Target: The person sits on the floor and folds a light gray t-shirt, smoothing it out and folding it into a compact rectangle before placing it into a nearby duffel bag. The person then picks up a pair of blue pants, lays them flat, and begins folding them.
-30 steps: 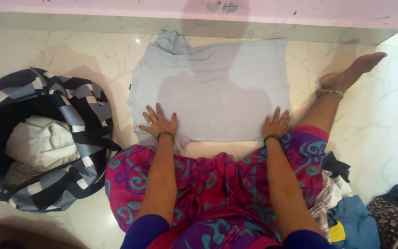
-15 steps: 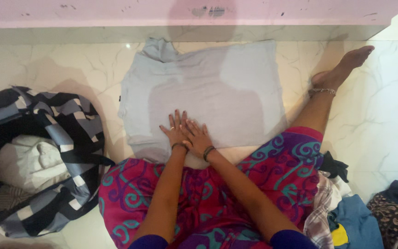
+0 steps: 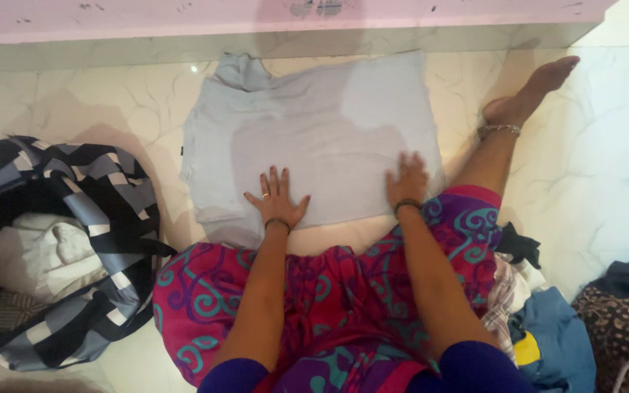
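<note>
Head view: we look down at a seated person's lap and both arms, stretched over a marble floor [image 3: 606,175].
Floor: white veined marble, bounded at its far edge by a pink wall base [image 3: 183,18].
Garment: a pale grey-blue cloth [image 3: 314,131] lies spread flat on the floor, its top near the far edge by the wall, its near hem just in front of the lap.
Bag: a blue, black and white checked bag [image 3: 111,218] sits open at the left edge of the floor, with white folded cloth [image 3: 38,255] inside.
Clothes heap: blue, plaid and dark patterned pieces [image 3: 547,342] are piled at the near right corner.
Leg: a bare foot with an anklet [image 3: 500,129] stretches right of the garment.
Left hand: our left hand [image 3: 278,200] lies flat on the garment's near hem, fingers spread, gripping nothing; a ring and a dark bangle show.
Right hand: our right hand [image 3: 406,180] presses palm-down on the near right corner of the garment, fingers loosely apart, clamped on nothing.
</note>
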